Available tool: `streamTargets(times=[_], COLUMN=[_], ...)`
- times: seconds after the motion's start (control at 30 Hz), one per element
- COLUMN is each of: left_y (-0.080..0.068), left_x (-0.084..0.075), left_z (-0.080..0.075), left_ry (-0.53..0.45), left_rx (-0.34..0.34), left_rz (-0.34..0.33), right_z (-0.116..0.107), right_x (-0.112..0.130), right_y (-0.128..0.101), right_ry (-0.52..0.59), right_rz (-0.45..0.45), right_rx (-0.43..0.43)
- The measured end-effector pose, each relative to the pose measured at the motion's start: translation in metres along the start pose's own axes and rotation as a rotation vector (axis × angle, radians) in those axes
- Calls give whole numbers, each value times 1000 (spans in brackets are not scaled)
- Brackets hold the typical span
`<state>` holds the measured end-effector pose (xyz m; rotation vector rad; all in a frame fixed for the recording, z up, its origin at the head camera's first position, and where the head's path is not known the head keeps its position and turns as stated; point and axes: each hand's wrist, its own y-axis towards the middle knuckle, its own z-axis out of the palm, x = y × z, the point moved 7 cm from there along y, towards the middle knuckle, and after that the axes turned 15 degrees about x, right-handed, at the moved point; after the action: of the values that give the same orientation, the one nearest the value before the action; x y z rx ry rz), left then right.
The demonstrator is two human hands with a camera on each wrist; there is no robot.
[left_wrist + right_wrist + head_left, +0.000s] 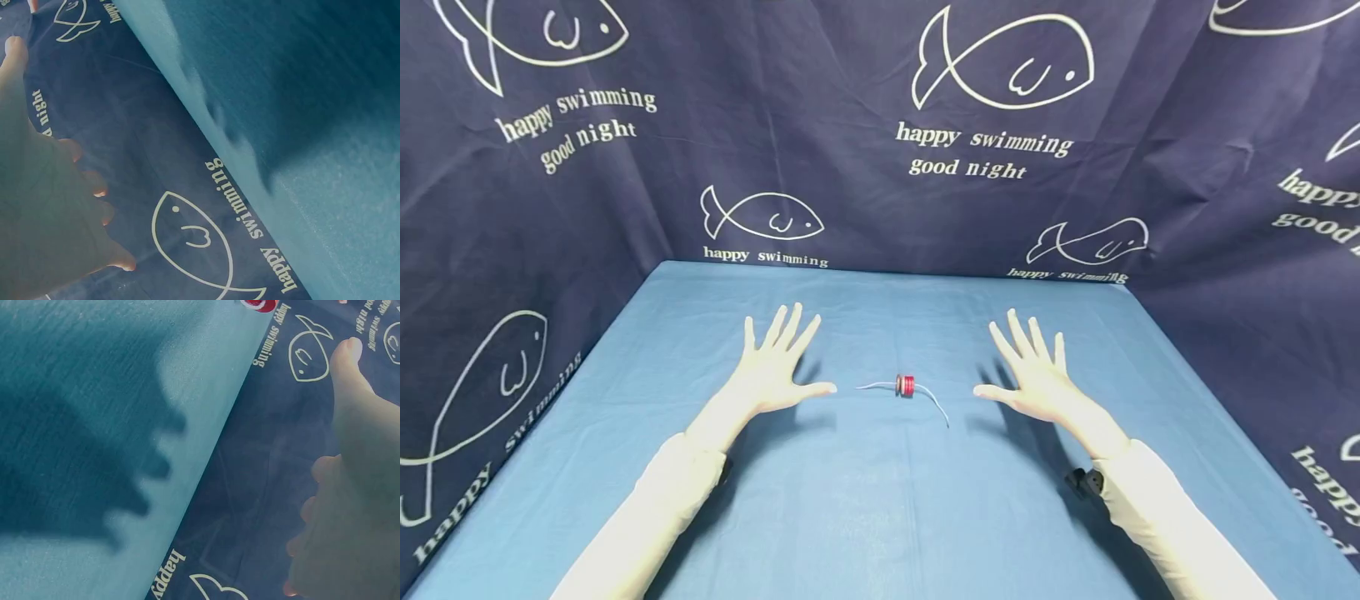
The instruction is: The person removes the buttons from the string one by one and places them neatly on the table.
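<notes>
1. Head view: we see the left hand point(772, 369) and right hand point(1034, 376) spread flat, fingers straight, grasping nothing, above the blue surface point(865, 500).
2. At frame centre, between them, lies a red thread spool point(906, 385), its loose thread point(937, 406) trailing lower right.

A worktop point(865, 508) covered in a smooth blue cloth carries the things, its far edge and both sides meeting a dark navy curtain point(865, 208) printed with white fish outlines. Near the middle of it lies a small red spool point(906, 385), resting on its side, with a thin pale thread point(936, 404) trailing loose across the cloth to either side.
</notes>
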<state>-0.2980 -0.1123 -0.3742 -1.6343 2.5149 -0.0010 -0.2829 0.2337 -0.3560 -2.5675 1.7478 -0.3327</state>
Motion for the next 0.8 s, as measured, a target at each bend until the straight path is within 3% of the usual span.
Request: streamTargets(times=[0.2,0.37,0.57,0.8], left_y=[-1,-1,-1,1], left_x=[-2,-2,-1,1], left_z=[-5,-8,-13,-12], left_ry=[-6,-66,-160,-220], left_rx=[-14,-30,-86,-90], left_rz=[11,31,90,108], right_z=[-2,-5,-10,-14], right_x=[-2,-3,1,4], right_y=[-3,-4,-6,-8], right_ry=[9,15,45,93], right_rz=[5,-8,-103,-197], right_rx=[-2,-13,-63,-128])
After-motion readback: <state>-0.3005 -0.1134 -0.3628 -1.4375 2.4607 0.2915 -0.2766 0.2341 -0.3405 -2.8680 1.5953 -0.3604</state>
